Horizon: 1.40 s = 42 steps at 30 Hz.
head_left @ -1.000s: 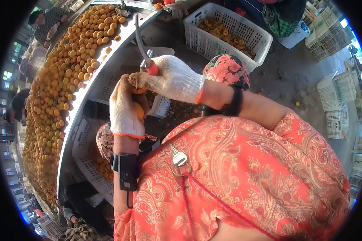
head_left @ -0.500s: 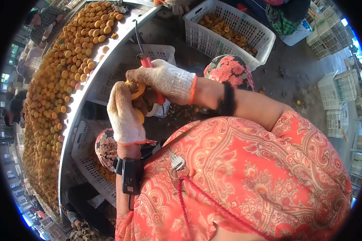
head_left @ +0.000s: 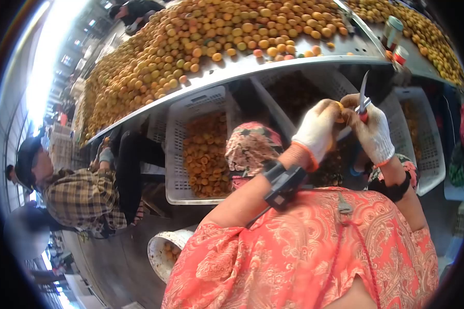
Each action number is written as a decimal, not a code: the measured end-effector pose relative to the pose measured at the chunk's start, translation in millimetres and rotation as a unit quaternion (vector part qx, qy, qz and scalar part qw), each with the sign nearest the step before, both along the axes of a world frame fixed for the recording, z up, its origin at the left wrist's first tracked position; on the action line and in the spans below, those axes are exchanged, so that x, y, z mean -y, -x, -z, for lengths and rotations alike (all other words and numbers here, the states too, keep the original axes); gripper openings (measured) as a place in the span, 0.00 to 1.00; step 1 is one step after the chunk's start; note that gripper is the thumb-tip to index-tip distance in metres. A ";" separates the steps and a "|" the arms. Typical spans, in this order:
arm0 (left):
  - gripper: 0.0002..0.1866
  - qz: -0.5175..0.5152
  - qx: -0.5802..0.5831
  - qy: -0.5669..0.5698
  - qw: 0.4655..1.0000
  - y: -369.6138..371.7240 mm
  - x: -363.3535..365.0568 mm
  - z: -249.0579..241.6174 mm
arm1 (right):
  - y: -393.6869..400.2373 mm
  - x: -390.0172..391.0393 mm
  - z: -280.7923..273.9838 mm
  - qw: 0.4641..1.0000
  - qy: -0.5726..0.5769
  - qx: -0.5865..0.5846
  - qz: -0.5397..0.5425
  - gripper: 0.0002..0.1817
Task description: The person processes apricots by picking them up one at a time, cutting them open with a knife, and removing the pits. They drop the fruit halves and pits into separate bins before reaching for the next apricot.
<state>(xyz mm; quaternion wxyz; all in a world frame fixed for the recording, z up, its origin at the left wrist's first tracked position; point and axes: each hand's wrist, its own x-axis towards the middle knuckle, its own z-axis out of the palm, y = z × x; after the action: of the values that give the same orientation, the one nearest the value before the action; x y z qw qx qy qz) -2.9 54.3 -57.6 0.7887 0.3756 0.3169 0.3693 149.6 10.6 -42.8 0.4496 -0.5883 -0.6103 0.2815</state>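
Observation:
Both my hands wear white knit gloves, soiled at the fingers, and meet above the crates. My left hand (head_left: 317,129) is closed around an apricot (head_left: 339,107), mostly hidden by the fingers. My right hand (head_left: 374,134) is closed on a knife (head_left: 364,90) with a red handle and a curved blade that points up. Its fingertips touch the apricot too. Whether the fruit is cut is hard to make out.
Whole apricots (head_left: 211,41) are heaped on a metal-edged table (head_left: 232,72). A white crate (head_left: 176,193) below holds apricot halves (head_left: 206,154). More crates stand under the table. A white bucket (head_left: 157,257) is at lower left. A person in a plaid shirt (head_left: 82,198) sits at left.
My view has swung left, bringing the seated person and bucket into full sight. My hands stay close together, with the knife still in the right and fruit in the left.

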 end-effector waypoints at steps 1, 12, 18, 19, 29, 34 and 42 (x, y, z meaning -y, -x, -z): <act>0.11 -0.017 0.018 0.006 1.000 -0.8 1.4 1.9 | 5.7 -2.7 1.1 1.000 -0.017 0.002 -0.016 0.11; 0.13 -0.079 0.019 -0.042 0.996 15.5 -10.5 25.8 | 41.3 -27.5 1.3 0.986 -0.081 0.133 -0.062 0.07; 0.13 -0.084 -0.011 -0.034 0.996 23.9 -19.4 34.5 | 36.7 -47.8 32.9 0.996 0.021 -0.079 -0.026 0.08; 0.13 -0.068 -0.026 -0.027 0.997 34.9 -21.8 19.2 | 36.7 -51.1 38.0 0.980 0.045 -0.194 -0.031 0.10; 0.10 -0.260 -0.243 -0.040 0.934 206.0 -74.9 -14.6 | -17.4 -55.7 72.4 0.974 0.164 0.150 0.043 0.24; 0.14 -0.211 -0.579 -0.228 0.754 352.9 -140.3 39.3 | -27.2 -50.8 84.7 0.973 0.184 0.142 0.005 0.17; 0.13 0.017 -0.337 -0.194 0.921 108.4 -201.7 -36.9 | -25.8 -50.3 108.7 0.957 0.233 0.140 -0.103 0.16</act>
<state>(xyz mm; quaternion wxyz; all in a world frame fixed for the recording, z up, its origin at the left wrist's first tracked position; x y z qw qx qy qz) -111.3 256.0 -20.7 0.5532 0.6284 0.4801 0.2619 175.4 60.9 -151.5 0.1782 -0.6446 -0.6418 0.3753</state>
